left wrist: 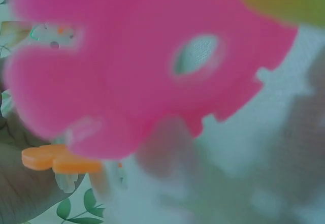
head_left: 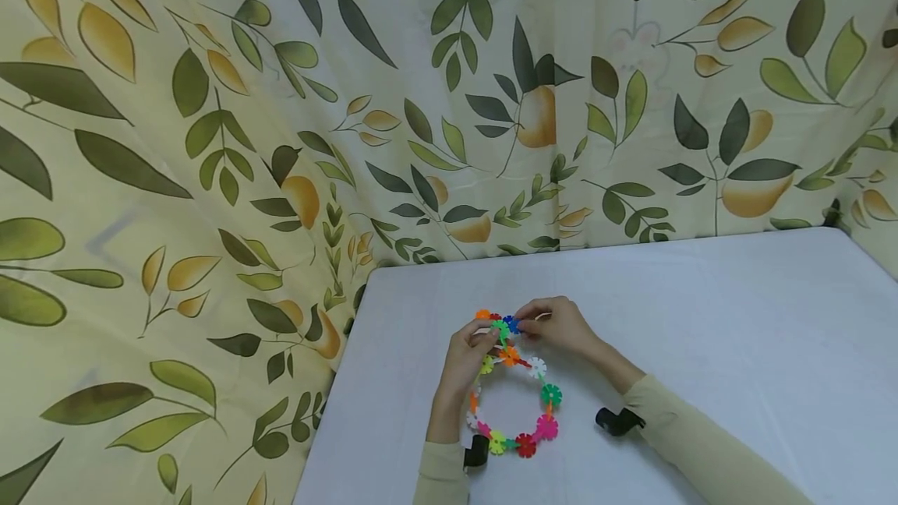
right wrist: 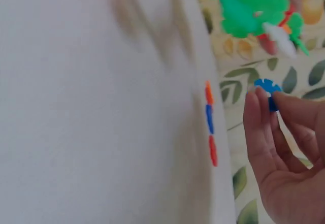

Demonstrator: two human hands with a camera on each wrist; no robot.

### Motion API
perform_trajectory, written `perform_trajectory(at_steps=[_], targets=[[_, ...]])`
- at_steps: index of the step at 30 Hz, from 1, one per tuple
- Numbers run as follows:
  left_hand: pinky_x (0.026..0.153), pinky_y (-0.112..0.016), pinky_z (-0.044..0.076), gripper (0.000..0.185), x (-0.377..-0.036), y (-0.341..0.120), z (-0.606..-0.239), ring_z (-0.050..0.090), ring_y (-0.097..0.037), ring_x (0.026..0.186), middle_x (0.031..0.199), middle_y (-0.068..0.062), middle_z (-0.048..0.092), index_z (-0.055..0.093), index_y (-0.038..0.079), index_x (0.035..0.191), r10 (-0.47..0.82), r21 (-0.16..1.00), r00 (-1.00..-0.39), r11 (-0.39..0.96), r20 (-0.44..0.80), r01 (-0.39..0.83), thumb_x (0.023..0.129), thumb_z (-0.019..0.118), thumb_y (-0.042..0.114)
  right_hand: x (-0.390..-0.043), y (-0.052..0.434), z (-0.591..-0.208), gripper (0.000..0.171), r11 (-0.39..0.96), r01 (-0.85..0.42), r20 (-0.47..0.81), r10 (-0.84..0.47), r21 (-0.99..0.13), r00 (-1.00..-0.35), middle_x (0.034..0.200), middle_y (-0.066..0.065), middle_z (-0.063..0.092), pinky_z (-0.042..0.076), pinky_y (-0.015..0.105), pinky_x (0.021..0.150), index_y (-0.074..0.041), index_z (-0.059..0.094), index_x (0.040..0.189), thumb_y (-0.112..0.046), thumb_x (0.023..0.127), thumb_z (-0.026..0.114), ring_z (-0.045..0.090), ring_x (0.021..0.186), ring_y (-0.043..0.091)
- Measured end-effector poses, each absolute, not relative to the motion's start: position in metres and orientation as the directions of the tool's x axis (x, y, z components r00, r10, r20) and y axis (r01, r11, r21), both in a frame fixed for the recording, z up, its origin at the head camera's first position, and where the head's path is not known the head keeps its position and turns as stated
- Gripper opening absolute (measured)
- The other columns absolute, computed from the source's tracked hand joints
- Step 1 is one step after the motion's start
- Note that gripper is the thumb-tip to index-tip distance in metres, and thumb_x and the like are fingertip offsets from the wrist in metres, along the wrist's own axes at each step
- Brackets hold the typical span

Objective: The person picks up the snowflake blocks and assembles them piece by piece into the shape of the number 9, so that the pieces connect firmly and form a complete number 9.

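Hands (head_left: 515, 333) gripping ring (head_left: 543, 427) top, blue disc (head_left: 512, 324) pinched

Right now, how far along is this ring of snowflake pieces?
The ring of linked pieces already closes into a loop on the table. The left hand holds its top; the right hand pinches a blue piece, not visibly joined. A few loose pieces remain.
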State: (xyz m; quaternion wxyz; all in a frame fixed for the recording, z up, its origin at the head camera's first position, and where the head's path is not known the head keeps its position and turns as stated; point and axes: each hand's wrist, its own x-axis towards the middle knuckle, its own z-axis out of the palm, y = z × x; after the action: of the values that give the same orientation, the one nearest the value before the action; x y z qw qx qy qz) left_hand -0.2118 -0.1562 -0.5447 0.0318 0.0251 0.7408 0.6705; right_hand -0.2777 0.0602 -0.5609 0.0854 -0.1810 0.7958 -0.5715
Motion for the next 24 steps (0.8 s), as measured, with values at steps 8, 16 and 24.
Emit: perform_trajectory(at_steps=[8, 16, 24], targets=[[0.072, -0.033, 0.061, 0.021, -0.211, -0.154, -0.547, 0.073, -0.019, 0.076, 0.093, -0.011, 0.080, 0.074, 0.011, 0.115, 0.077, 0.995, -0.996, 0.086, -0.052, -0.045, 0.103, 0.069, 0.027, -0.269, 0.068, -0.547, 0.027, 0.049, -0.171, 0.134, -0.427, -0.984, -0.894, 0.107, 0.025, 0.073, 0.062, 0.044, 0.082, 0.005, 0.072, 0.117, -0.016, 0.100, 0.073, 0.076, 0.087, 0.027], [0.070, -0.030, 0.061, 0.019, -0.209, -0.149, -0.547, 0.072, -0.018, 0.074, 0.092, -0.011, 0.080, 0.074, 0.010, 0.114, 0.088, 0.996, -0.995, 0.079, -0.051, -0.044, 0.103, 0.068, 0.025, -0.264, 0.073, -0.545, 0.023, 0.003, -0.193, 0.171, -0.453, -0.981, -0.875, 0.110, 0.028, 0.070, 0.062, 0.035, 0.082, 0.002, 0.072, 0.116, -0.014, 0.100, 0.072, 0.076, 0.089, 0.028], [0.068, -0.028, 0.059, 0.020, -0.209, -0.147, -0.549, 0.073, -0.019, 0.076, 0.091, -0.011, 0.080, 0.076, 0.012, 0.115, 0.106, 0.995, -0.994, 0.097, -0.040, -0.029, 0.102, 0.070, 0.026, -0.264, 0.080, -0.544, 0.022, 0.034, -0.273, 0.222, -0.491, -0.961, -0.842, 0.109, 0.018, 0.074, 0.060, 0.031, 0.086, 0.003, 0.074, 0.113, -0.013, 0.098, 0.074, 0.072, 0.098, 0.027]])
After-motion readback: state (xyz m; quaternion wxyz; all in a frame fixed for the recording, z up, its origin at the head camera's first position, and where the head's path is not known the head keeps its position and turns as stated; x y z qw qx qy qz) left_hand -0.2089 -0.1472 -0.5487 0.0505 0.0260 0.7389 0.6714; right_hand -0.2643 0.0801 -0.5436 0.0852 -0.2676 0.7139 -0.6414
